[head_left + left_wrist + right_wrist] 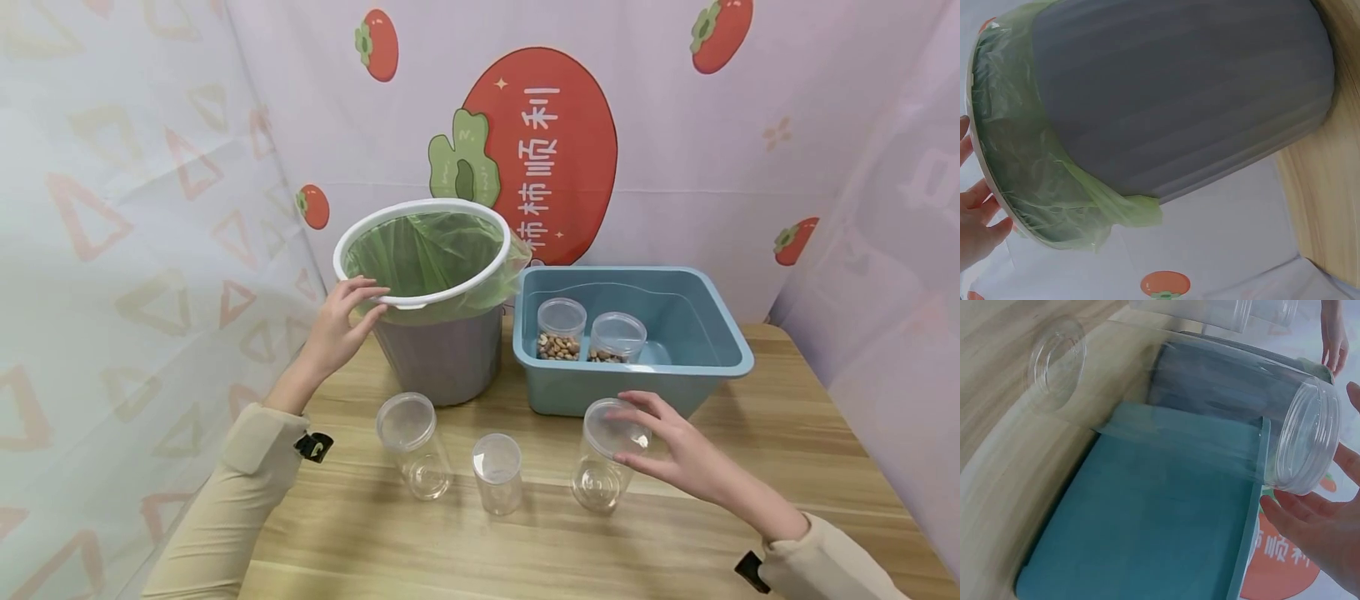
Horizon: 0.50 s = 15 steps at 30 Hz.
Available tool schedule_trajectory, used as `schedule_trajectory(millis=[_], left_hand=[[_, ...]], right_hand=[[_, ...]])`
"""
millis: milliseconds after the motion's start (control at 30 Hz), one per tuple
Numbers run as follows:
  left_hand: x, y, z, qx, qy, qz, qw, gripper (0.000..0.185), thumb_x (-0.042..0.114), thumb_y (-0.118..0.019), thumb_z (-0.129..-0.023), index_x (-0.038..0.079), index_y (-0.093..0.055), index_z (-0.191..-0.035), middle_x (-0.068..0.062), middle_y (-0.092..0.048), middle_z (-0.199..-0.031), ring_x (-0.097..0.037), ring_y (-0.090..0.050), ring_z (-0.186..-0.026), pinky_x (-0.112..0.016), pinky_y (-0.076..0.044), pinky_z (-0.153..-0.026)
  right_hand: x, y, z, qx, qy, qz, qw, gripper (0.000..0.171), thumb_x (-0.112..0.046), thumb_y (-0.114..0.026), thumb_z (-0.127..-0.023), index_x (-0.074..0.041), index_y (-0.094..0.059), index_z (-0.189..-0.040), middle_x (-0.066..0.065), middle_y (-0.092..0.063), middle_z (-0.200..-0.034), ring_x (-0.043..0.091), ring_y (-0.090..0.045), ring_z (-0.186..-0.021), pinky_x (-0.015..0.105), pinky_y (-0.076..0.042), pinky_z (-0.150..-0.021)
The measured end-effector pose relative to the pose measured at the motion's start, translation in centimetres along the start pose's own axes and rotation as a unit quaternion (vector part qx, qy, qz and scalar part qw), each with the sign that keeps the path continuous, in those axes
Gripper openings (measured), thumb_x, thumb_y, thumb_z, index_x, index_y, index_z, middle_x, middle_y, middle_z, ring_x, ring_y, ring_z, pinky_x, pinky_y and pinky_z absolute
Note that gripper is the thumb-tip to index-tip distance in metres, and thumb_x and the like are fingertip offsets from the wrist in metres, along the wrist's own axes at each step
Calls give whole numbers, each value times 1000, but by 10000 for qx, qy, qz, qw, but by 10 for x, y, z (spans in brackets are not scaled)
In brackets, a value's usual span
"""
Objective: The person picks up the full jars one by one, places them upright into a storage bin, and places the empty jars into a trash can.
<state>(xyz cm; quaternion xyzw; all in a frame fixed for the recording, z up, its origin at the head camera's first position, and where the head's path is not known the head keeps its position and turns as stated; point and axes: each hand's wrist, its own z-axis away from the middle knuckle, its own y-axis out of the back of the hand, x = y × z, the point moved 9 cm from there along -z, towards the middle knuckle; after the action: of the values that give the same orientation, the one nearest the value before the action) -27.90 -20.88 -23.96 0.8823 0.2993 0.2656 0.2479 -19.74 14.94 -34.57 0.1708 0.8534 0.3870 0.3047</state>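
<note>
Both hands work for me: my left hand (339,329), fingers straight, touches the bin (438,350) rim; my right hand (678,450), fingers relaxed, touches a clear jar (607,454). Beyond them, the backdrop (542,150) reads "柿柿顺利".

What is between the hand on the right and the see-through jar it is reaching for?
Nothing visible. The right hand is right beside the clear jar on the table, its straight fingers over the lid. The other two empty jars stand off to the left, out of the way.
</note>
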Motion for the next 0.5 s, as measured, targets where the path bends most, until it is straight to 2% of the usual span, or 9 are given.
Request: schedule_trajectory(millis=[200, 367, 500], left_hand=[[-4, -1, 2, 107, 3, 41, 9999, 18, -3, -64, -77, -4, -63, -95, -20, -54, -97, -34, -46, -101, -44, -32, -91], [-8, -5, 3, -3, 295, 76, 9995, 16, 0, -60, -81, -3, -62, -96, -19, -51, -99, -34, -42, -102, -45, -30, -91], [-11, -8, 3, -160, 470, 76, 9987, 14, 2, -58, -83, -2, -60, -97, -19, -49, -101, -33, -40, -102, -47, -28, -90]], right_hand=[[3, -5, 2, 74, -121, 70, 9999, 51, -20, -79, -64, -17, -58, -111, 10, -44, -123, 22, -44, -111, 12, -31, -89], [3, -7, 2, 160, -154, 159, 9996, 54, -21, -80, -61, -18, -58, -110, 10, -46, -120, 21, -46, -108, 16, -38, -84], [2, -5, 1, 357, -29, 100, 9993, 51, -20, -80, -60, -17, -60, -107, 9, -49, -116, 21, -48, -104, 13, -37, -82]])
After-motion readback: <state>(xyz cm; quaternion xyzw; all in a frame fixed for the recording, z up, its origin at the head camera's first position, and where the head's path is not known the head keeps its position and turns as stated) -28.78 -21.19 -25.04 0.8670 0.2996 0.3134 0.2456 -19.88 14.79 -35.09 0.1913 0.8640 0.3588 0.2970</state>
